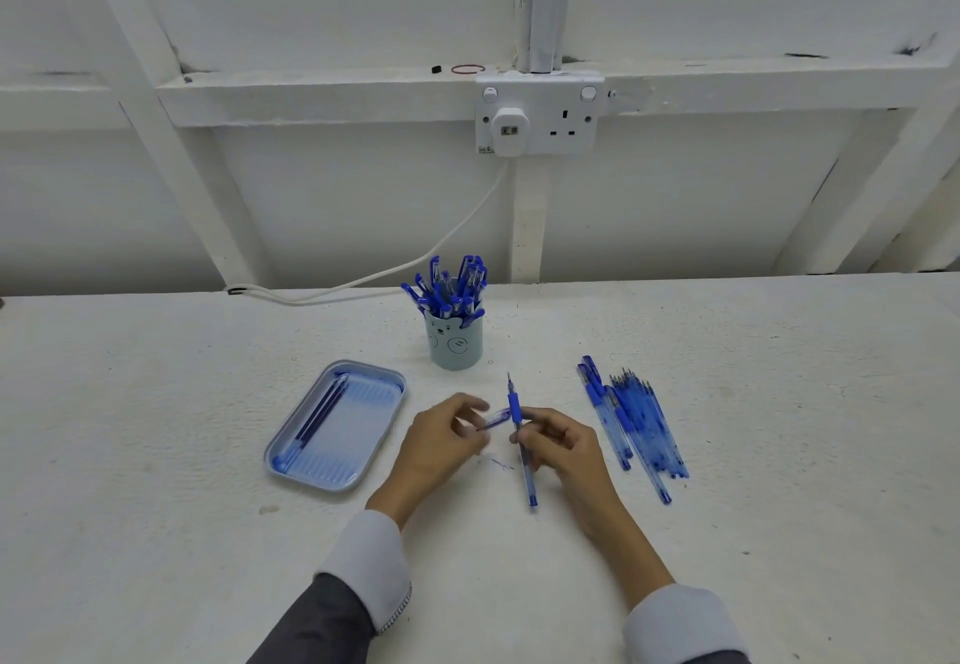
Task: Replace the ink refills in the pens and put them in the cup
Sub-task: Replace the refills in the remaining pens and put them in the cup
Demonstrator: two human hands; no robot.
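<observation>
Pen [526, 471] is gripped in my right hand [563, 448], its tip pointing far. My left hand [441, 448] pinches a blurred cap [492, 419] at its blue grip.

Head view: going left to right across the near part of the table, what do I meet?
Tray with refills → left hand pinching a blue cap → right hand holding a pen → pile of pens. The cup stands farther back, in line with the left hand, so I leave it out.
</observation>
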